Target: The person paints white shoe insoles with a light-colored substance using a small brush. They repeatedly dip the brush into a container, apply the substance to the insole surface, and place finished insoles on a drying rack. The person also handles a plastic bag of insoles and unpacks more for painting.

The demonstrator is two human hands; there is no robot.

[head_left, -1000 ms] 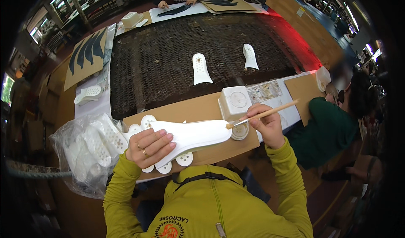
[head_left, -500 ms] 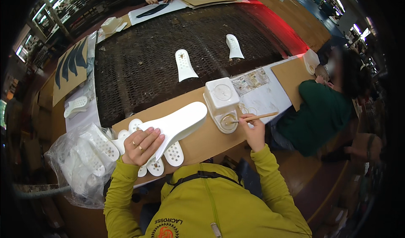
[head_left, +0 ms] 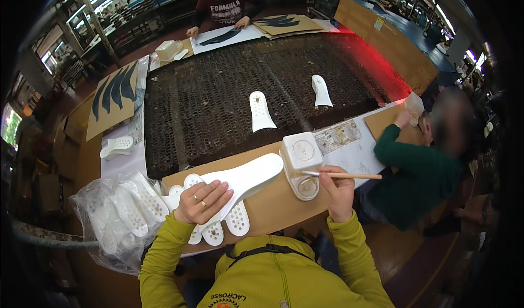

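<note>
My left hand (head_left: 204,203) is closed on a smooth white wedge-shaped shoe sole (head_left: 252,176), whose broad rounded end points away to the right. Between the thumb and fingers of my right hand (head_left: 338,197) is a brush (head_left: 355,176) with a wooden handle, held nearly level. Its bristle tip hovers over the small round cup (head_left: 308,188) of a white plastic dispenser (head_left: 302,154), apart from the liquid-looking contents. Under and beside my left hand, several more white soles with holed undersides (head_left: 237,218) lie on brown cardboard (head_left: 275,207).
A clear plastic bag (head_left: 117,215) of white soles stands at the left. Beyond the cardboard spreads a dark mesh conveyor (head_left: 218,89) carrying two white soles (head_left: 262,111). A person in green (head_left: 420,171) works at the right, another in maroon (head_left: 226,7) across. Dark cut pieces (head_left: 114,92) lie far left.
The brush has come up out of the cup and tipped to nearly level in my right hand. The view has shifted; my left hand keeps its hold on the sole.
</note>
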